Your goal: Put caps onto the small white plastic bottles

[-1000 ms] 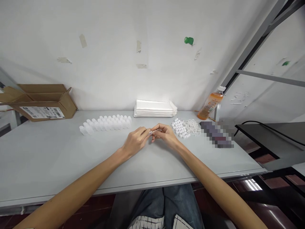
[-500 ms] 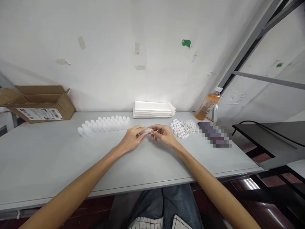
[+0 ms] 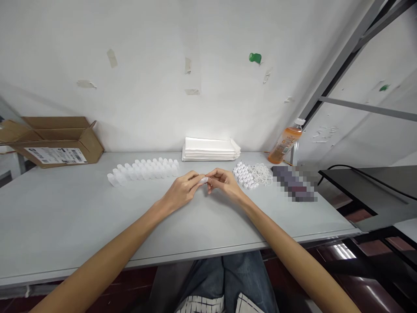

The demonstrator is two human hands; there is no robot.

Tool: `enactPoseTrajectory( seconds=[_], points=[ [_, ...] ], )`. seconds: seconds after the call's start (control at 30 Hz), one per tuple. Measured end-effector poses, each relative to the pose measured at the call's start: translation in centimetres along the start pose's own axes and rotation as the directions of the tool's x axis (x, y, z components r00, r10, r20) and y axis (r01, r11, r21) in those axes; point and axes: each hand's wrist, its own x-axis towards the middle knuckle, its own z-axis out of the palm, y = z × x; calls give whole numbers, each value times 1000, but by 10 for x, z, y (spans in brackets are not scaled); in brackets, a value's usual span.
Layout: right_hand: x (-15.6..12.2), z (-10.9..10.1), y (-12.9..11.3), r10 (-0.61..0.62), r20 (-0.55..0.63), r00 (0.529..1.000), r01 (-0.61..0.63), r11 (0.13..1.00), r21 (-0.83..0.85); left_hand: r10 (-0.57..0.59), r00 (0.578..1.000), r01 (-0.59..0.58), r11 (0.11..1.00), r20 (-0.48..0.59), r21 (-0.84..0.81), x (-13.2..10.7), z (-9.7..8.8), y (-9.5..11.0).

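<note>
White plastic bottles are ranked in a tight double row left of the hands, seemingly so that each can be reached without stretching. A small white piece, mostly hidden by the fingers, is pinched at mid-table between the fingertips of the left hand and the right hand; both grips are closed on it, and its exact form cannot be told. Just to the right, white caps are heaped beside a tangle of white elastic loops, close to the right hand. On the grey table, a cardboard box, a stack of white packets and an orange drink bottle are set back against a taped white wall.
</note>
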Motion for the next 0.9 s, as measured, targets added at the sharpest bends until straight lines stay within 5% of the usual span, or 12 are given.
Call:
enactPoseTrajectory(
  seconds=[0.9],
  points=[
    [2, -6, 8, 102, 53, 993, -109, 984, 144, 222, 971, -196, 952, -90, 235, -4, 2, -6]
  ],
)
